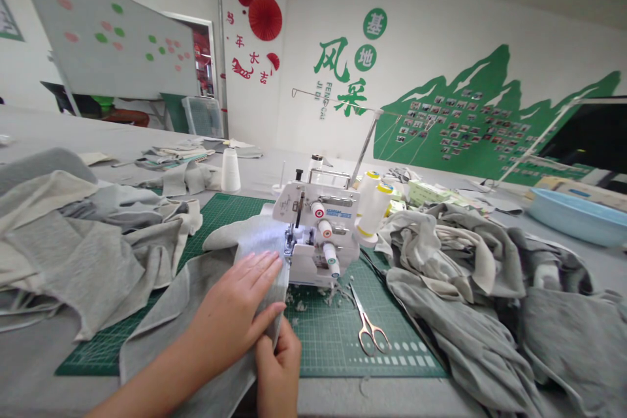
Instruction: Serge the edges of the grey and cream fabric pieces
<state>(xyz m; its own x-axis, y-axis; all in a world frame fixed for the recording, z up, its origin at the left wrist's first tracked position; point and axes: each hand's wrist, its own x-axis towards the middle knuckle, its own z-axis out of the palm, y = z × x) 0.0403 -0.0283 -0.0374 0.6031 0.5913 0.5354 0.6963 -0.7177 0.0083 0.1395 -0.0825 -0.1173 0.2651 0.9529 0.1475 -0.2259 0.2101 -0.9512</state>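
Grey fabric [196, 281] — under flat left grip [245, 290], pinched by right grip [280, 359] — wall [426, 19]: "FENG CAI".

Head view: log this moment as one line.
left hand: flat on light-grey fabric | right hand: holding its edge | white boxy sewing machine: light on

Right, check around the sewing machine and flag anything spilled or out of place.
Loose greyish scraps lie scattered on the cutting mat in front of the sewing machine, near the scissors. They look like stray trimmings, not anything placed there. Nothing looks plainly damaged.
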